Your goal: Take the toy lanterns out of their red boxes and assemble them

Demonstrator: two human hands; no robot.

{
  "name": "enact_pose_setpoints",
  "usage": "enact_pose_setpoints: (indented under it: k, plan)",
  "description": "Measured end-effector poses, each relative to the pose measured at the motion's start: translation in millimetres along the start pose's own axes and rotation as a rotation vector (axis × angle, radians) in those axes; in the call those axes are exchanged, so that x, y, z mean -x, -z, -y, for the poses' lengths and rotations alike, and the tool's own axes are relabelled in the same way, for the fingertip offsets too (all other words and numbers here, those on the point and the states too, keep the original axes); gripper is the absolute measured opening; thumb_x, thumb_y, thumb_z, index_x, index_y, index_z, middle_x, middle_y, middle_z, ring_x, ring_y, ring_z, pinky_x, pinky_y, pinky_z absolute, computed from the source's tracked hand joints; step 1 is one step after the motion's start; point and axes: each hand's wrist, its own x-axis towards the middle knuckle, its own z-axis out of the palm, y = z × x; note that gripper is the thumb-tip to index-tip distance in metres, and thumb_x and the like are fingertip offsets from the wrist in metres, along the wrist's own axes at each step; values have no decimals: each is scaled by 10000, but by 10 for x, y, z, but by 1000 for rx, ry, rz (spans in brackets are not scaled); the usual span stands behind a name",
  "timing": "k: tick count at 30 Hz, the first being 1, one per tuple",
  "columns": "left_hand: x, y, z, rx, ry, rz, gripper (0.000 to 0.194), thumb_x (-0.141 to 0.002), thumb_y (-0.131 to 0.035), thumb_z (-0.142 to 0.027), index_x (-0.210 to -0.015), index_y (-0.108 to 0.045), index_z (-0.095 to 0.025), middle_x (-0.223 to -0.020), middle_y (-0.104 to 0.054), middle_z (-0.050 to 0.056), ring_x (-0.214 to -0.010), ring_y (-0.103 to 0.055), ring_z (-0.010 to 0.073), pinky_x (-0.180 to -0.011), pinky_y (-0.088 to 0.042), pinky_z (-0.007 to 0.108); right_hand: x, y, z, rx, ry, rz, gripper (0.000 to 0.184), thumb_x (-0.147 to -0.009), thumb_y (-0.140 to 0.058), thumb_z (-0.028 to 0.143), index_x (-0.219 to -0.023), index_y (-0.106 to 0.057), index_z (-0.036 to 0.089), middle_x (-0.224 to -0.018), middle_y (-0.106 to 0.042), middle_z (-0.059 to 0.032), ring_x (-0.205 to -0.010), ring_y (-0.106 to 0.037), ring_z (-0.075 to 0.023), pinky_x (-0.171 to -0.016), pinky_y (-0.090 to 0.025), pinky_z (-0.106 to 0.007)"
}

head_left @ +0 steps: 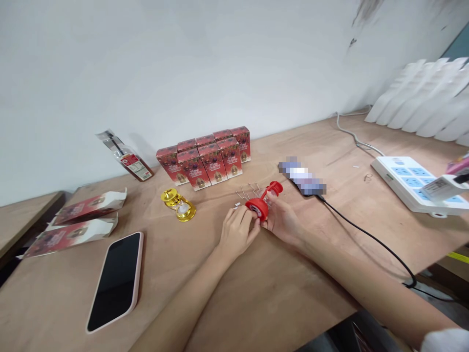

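Note:
A small red toy lantern [257, 208] with a clear middle lies tilted on its side between my hands, its round base facing me. My right hand [284, 221] is closed around its clear body. My left hand [237, 230] has its fingers curled against the open underside of the base; whether a small part is between those fingertips is hidden. Just behind the lantern lie several thin metal wire pieces [242, 192] and a small white piece [237, 205]. A gold lantern [178, 205] stands on the table to the left of my hands.
Red printed boxes [216, 165] stand grouped by the wall, beside a bottle [134, 165]. Two flattened boxes [69, 237] and a phone [116, 281] lie left. A cabled phone [302, 178], a power strip [406, 183] and white stacked sheets [421, 100] are right.

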Motion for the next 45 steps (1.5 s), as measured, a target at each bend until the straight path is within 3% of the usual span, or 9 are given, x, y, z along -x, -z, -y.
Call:
enact_pose_setpoints:
  k: [17, 45]
  plan:
    - [8, -29, 26, 3, 28, 29, 183, -903, -458, -249, -746, -519, -178, -700, -597, 20, -630, -528, 146, -598, -372, 277, 3, 14, -8, 17, 5, -5, 241, -714, -668, 426, -782, -582, 211, -625, -585, 41, -481, -477, -65, -439, -431, -146]
    - [17, -13, 9, -60, 42, 9, 117, -867, -480, -164, -763, -532, -170, -699, -597, 19, -633, -534, 148, -598, -368, 272, 1, 12, -11, -21, 19, -46, 187, -713, -682, 356, -737, -566, 210, -636, -611, 43, -527, -505, -76, -483, -420, -167]
